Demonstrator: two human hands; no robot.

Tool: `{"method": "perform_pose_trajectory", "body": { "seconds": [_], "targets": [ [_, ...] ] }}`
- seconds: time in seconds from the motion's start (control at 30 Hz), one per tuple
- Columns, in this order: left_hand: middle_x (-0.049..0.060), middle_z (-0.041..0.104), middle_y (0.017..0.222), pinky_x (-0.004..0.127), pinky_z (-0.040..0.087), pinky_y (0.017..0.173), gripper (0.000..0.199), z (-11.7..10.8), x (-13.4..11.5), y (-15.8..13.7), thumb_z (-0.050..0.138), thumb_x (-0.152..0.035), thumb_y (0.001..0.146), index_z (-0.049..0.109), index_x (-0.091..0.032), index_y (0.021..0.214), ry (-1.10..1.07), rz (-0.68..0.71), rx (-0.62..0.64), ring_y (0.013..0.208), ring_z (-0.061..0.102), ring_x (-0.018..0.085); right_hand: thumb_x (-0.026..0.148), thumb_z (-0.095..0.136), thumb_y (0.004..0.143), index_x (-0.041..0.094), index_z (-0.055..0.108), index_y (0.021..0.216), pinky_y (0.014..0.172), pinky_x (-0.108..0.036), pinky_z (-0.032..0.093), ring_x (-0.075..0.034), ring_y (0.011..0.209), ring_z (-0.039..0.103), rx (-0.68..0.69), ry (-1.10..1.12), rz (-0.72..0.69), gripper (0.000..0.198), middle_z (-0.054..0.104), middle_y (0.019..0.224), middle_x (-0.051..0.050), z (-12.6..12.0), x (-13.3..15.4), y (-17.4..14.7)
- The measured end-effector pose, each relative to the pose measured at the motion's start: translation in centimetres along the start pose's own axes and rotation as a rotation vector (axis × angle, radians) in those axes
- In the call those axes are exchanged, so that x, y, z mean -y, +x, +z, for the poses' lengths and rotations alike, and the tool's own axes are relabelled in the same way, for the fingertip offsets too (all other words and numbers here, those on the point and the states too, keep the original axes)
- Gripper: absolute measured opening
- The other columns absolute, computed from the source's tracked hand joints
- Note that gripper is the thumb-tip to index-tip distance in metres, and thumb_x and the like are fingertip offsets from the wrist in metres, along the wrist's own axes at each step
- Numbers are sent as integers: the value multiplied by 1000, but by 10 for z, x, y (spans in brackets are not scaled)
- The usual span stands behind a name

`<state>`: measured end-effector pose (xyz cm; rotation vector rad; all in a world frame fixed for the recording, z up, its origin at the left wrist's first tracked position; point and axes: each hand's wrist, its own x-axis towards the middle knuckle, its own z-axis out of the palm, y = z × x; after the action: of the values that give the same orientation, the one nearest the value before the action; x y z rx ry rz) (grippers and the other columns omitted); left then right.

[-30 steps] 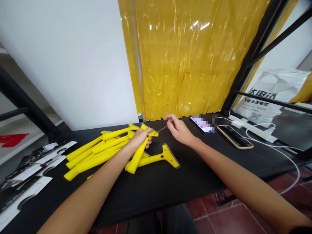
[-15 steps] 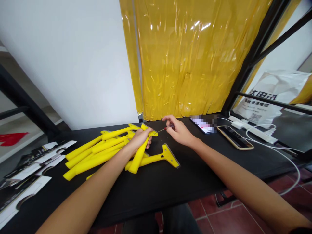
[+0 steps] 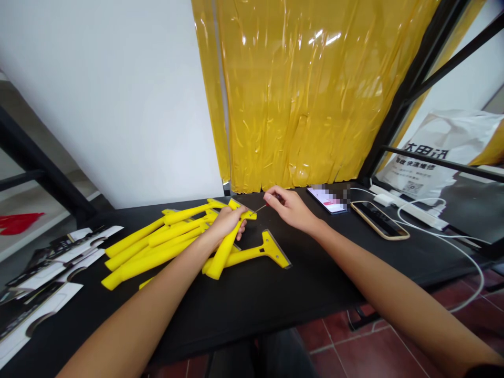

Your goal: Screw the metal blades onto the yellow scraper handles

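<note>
My left hand (image 3: 229, 221) is closed around a yellow scraper (image 3: 222, 252) near its head, the handle slanting down toward me. In my right hand (image 3: 289, 206) is a screwdriver (image 3: 259, 210), its thin metal shaft pointing left with the tip at the scraper's head. My fingers cover the screwdriver's handle. Beneath the held scraper lies another yellow scraper (image 3: 252, 255), its wide blade head to the right. Several more yellow scrapers (image 3: 157, 247) are piled to the left, partly hidden by my left forearm.
Black and white printed cards (image 3: 59, 273) lie at the table's left. Toward the back right are a phone with a lit screen (image 3: 328, 200), a phone in a tan case (image 3: 380, 221) and a white power strip (image 3: 413, 210) with cables. A white plastic bag (image 3: 433, 152) stands behind the rack bar.
The fingers of my right hand have curled in more around the screwdriver. My left hand and the scraper it holds stay almost where they were.
</note>
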<state>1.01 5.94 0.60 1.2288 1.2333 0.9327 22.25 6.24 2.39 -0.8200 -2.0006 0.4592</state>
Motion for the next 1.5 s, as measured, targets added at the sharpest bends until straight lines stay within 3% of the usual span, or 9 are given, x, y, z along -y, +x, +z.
{"method": "perform_pose_trajectory", "body": {
  "seconds": [0.2,0.4,0.53,0.73,0.9,1.1,1.3,1.4,1.5],
  "targets": [
    [-2,48,49,24,40,32,25,0,3,2,61,-33,84,52,-19,67,-11,18,-2,38,44,11,20,52,93,21,58,112,63,-27,40,-14,66,53,-7,-12,29,20,55,75,2,2,-2,-2],
    [-2,48,49,23,39,32,25,-1,5,4,60,-33,84,51,-19,67,-23,22,-8,38,44,11,36,48,100,21,62,96,63,-29,39,-15,65,54,-36,-91,48,21,58,71,1,3,-2,-2],
    [-2,48,49,23,39,32,26,-1,7,5,60,-33,85,50,-19,65,-29,23,-10,39,44,11,30,51,97,22,57,118,62,-27,39,-14,64,50,20,-11,10,23,53,74,2,1,0,-2],
    [-2,48,50,23,39,32,25,-1,4,3,59,-33,86,50,-20,67,-36,25,-18,39,44,12,39,47,101,21,60,107,65,-29,41,-16,68,54,-24,-44,58,23,59,76,0,1,-4,-1],
    [-2,48,50,23,39,33,25,0,4,3,60,-34,86,52,-19,68,-36,16,-8,38,44,11,33,53,96,23,53,123,67,-30,44,-16,71,54,-4,24,24,29,56,81,0,1,-4,0],
    [-1,49,50,24,39,33,24,0,6,4,60,-33,86,53,-19,68,-27,14,15,38,45,12,38,49,99,23,60,109,64,-30,41,-16,65,54,-20,-74,53,21,58,73,1,1,-2,-1],
    [-1,49,49,25,40,32,26,3,2,-2,61,-33,86,52,-19,66,-3,-10,37,37,46,13,23,55,91,23,56,119,63,-29,39,-14,64,48,23,-63,-23,28,50,76,2,0,3,-4],
    [-1,49,49,26,40,32,27,4,1,-5,61,-33,86,52,-19,64,35,-27,41,37,46,13,31,53,96,22,61,106,63,-29,38,-14,63,49,-5,-122,6,16,53,71,2,1,1,-3],
    [-1,49,49,26,41,33,28,4,1,-5,61,-33,85,52,-19,63,47,-32,51,38,46,13,37,49,99,22,61,105,61,-29,38,-14,60,50,-6,-77,45,20,55,67,3,1,-2,-2]
  ]
}}
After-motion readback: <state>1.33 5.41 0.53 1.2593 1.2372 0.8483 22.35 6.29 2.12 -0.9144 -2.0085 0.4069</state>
